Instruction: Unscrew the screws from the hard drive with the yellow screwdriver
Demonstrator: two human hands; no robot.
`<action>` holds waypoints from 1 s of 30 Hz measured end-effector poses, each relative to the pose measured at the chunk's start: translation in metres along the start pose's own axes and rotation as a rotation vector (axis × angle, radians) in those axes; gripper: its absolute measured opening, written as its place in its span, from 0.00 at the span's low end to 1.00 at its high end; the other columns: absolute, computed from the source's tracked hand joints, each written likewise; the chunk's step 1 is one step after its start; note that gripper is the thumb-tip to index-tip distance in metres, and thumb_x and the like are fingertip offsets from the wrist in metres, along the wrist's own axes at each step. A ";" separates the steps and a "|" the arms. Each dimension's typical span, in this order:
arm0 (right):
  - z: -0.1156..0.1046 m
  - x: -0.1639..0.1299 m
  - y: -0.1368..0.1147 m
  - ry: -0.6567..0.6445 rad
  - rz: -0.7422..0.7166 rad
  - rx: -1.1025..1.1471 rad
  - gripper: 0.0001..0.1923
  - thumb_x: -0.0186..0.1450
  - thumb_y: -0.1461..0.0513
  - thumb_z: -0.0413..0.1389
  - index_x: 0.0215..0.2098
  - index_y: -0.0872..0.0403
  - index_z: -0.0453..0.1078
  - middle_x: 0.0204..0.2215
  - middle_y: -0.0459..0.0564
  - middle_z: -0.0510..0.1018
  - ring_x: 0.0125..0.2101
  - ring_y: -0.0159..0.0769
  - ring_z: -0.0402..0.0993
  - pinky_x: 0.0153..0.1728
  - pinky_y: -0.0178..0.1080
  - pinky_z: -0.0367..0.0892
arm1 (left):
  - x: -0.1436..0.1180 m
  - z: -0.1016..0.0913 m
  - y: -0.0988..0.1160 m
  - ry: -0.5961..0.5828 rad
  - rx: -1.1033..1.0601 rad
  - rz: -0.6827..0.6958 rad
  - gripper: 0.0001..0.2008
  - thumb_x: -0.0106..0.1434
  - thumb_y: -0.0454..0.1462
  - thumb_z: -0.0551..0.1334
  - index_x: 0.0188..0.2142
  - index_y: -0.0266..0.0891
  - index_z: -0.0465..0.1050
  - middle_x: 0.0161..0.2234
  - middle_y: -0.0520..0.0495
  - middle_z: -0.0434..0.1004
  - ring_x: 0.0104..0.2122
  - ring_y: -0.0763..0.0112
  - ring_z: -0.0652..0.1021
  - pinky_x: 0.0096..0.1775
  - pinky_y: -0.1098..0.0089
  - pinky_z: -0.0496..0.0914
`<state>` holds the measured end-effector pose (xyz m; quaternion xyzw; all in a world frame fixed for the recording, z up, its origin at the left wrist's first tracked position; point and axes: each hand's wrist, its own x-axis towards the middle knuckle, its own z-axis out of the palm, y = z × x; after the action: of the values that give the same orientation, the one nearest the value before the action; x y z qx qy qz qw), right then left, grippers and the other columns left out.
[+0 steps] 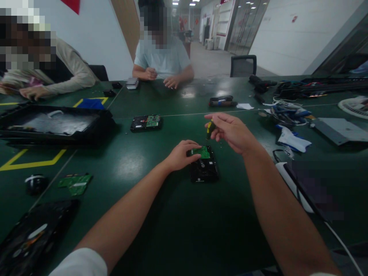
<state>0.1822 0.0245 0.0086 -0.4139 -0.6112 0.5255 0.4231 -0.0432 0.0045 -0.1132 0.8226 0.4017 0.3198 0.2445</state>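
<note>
A person's two bare arms reach forward over a dark green table (161, 237). The left hand (181, 154) lies with its fingers gently curled and close together, fingertips touching the green circuit board (204, 152) on top of a black hard drive (204, 168); most of the drive extends from the fingertips back toward the person. The right hand (230, 130) is raised just above and beyond the drive, its fingers bent and gathered around a small yellow-and-black tool (210, 129), which pokes out by the thumb; whether the tip touches the drive cannot be told. Two hard drives are in view: the one under the fingers, and a second hard drive (146, 123) farther out to the left of the left hand. One loose green circuit board (75, 183) lies well to the left of the left forearm, near a round black object (36, 183). Two other people sit at the far side, each with hands on the table. Cables and tools (287, 111) are heaped far to the right of the right hand.
</note>
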 end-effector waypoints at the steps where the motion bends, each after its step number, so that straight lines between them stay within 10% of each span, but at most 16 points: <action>1: -0.001 0.000 0.000 -0.005 -0.004 -0.004 0.12 0.73 0.54 0.61 0.47 0.53 0.80 0.33 0.48 0.81 0.23 0.26 0.71 0.21 0.29 0.65 | 0.000 0.000 0.000 0.001 -0.002 0.001 0.19 0.70 0.43 0.69 0.59 0.46 0.79 0.59 0.43 0.79 0.58 0.56 0.77 0.63 0.51 0.70; 8: 0.000 -0.001 -0.005 0.088 0.012 -0.106 0.08 0.67 0.59 0.65 0.31 0.54 0.77 0.26 0.45 0.78 0.20 0.25 0.65 0.18 0.30 0.56 | 0.000 0.000 -0.002 -0.001 0.000 0.005 0.20 0.69 0.43 0.69 0.59 0.46 0.79 0.59 0.43 0.79 0.58 0.55 0.77 0.62 0.50 0.71; 18: 0.000 0.000 0.002 -0.053 -0.004 -0.012 0.14 0.75 0.52 0.58 0.46 0.53 0.80 0.40 0.52 0.83 0.23 0.25 0.71 0.20 0.30 0.62 | 0.001 0.000 -0.001 0.001 0.004 0.012 0.20 0.70 0.43 0.69 0.60 0.47 0.79 0.58 0.43 0.79 0.58 0.56 0.77 0.62 0.51 0.71; 25: -0.001 -0.002 -0.004 0.072 0.004 -0.143 0.11 0.66 0.57 0.67 0.31 0.54 0.75 0.24 0.45 0.75 0.22 0.26 0.66 0.20 0.30 0.59 | 0.000 0.000 -0.002 -0.001 0.001 0.012 0.20 0.70 0.43 0.69 0.60 0.47 0.79 0.59 0.43 0.78 0.59 0.55 0.76 0.63 0.50 0.70; 30: 0.000 -0.002 -0.005 0.056 0.068 -0.059 0.09 0.71 0.57 0.61 0.36 0.54 0.75 0.34 0.51 0.84 0.18 0.25 0.67 0.15 0.32 0.53 | -0.001 0.000 -0.001 0.000 0.006 0.014 0.19 0.70 0.43 0.69 0.59 0.47 0.79 0.59 0.43 0.78 0.59 0.55 0.76 0.63 0.50 0.70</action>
<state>0.1823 0.0223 0.0139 -0.4612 -0.5999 0.5097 0.4094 -0.0443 0.0046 -0.1140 0.8261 0.3968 0.3203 0.2399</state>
